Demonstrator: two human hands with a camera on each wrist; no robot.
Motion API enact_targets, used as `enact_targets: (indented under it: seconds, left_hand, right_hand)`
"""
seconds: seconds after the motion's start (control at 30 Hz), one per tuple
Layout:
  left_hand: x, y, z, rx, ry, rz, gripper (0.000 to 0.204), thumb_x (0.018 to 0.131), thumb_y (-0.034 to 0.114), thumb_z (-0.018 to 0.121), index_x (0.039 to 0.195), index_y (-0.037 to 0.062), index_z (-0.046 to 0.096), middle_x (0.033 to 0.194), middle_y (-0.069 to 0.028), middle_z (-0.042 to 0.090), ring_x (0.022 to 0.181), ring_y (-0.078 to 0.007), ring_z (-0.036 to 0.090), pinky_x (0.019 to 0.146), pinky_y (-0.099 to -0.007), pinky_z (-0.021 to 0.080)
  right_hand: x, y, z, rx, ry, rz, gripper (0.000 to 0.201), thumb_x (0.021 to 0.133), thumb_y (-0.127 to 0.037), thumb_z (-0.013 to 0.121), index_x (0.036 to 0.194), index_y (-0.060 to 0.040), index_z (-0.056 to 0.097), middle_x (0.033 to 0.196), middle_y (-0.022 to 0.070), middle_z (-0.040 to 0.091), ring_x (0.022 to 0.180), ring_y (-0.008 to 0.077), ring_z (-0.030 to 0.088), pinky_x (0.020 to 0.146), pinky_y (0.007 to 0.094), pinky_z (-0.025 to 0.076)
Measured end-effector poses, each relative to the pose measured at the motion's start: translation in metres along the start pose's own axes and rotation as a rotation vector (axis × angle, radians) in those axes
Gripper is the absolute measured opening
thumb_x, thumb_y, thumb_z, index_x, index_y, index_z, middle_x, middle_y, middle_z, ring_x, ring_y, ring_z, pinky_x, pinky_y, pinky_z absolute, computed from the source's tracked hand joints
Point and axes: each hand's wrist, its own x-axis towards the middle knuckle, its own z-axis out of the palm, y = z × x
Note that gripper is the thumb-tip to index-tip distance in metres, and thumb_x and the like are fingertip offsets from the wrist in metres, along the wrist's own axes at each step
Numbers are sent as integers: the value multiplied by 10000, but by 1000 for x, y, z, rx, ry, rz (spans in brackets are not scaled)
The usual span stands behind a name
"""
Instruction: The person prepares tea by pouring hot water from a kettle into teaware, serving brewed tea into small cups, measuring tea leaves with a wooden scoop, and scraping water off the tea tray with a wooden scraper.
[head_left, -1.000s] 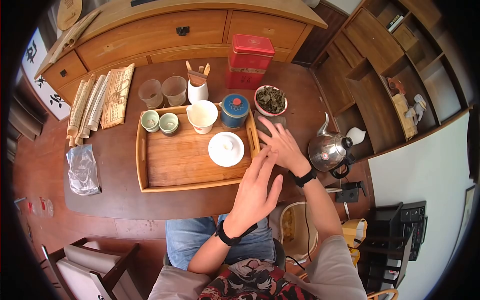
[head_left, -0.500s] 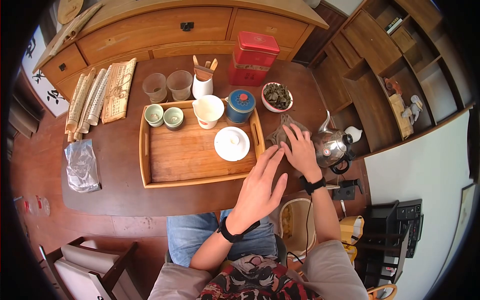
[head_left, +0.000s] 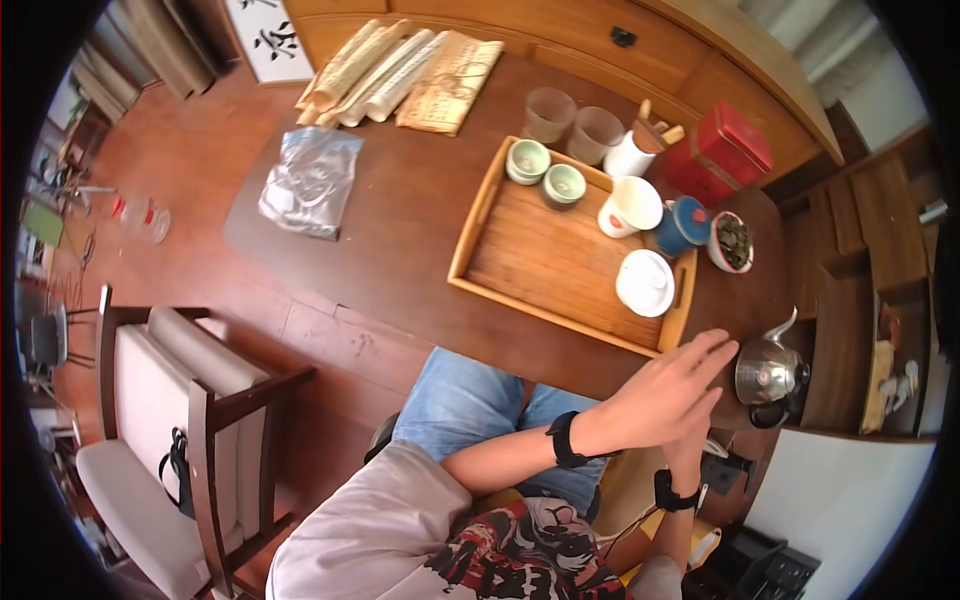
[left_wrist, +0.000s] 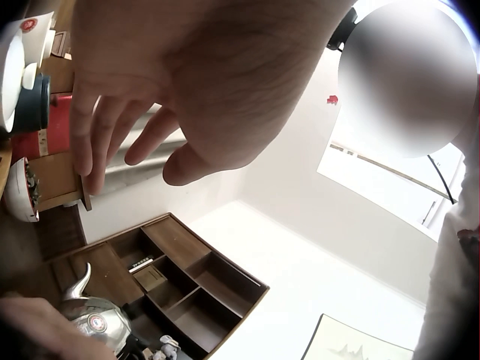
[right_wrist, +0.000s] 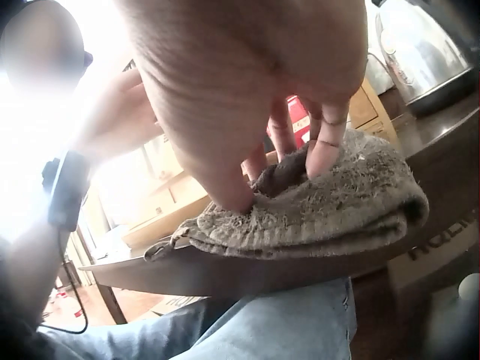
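My left hand (head_left: 660,395) hovers near the table's front edge with its fingers straight and nothing in them. Just below it in the head view, my right hand (head_left: 688,452) is mostly hidden behind it. The right wrist view shows that right hand pinching a folded grey-brown cloth (right_wrist: 337,214) with damp-looking crumbs on its surface, at the table's edge. Close by to the right stands a steel kettle (head_left: 765,372). Left of the hands, a wooden tray (head_left: 545,265) bears a white lidded bowl (head_left: 645,283), a white pitcher (head_left: 630,207) and two green cups (head_left: 527,162).
A blue canister (head_left: 684,226), a bowl of tea leaves (head_left: 735,243) and a red tin (head_left: 722,152) stand toward the back right. Two clear glasses (head_left: 550,115) and a tool holder (head_left: 629,158) sit behind the tray. Scrolls (head_left: 370,70) and a plastic bag (head_left: 312,180) lie leftward.
My right hand has gone from beside the tray, over the cloth, to the table's front edge with the cloth in its grip. My left hand now overlaps it. The head view has turned left.
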Motion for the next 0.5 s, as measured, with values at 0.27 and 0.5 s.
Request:
enact_targets:
  seconds: [0.27, 0.5]
  left_hand:
    - [-4, 25, -44, 45, 37, 53, 611, 1047, 143, 670, 1593, -50, 476, 1639, -272, 445, 1351, -480, 607, 1116, -508, 539]
    - [-10, 45, -109, 48, 147, 54, 637, 1029, 124, 692, 1605, -37, 475, 1661, -281, 429, 1329, -486, 624, 1087, -517, 552]
  right_hand:
    - [12, -78, 63, 77, -111, -209, 460, 978, -158, 815, 1408, -43, 698, 1364, 163, 677, 1100, 341, 640, 999, 474, 532]
    - [86, -200, 166, 136, -426, -726, 452, 974, -40, 741, 1425, -62, 712, 1416, 143, 607, 1191, 345, 621, 991, 433, 573]
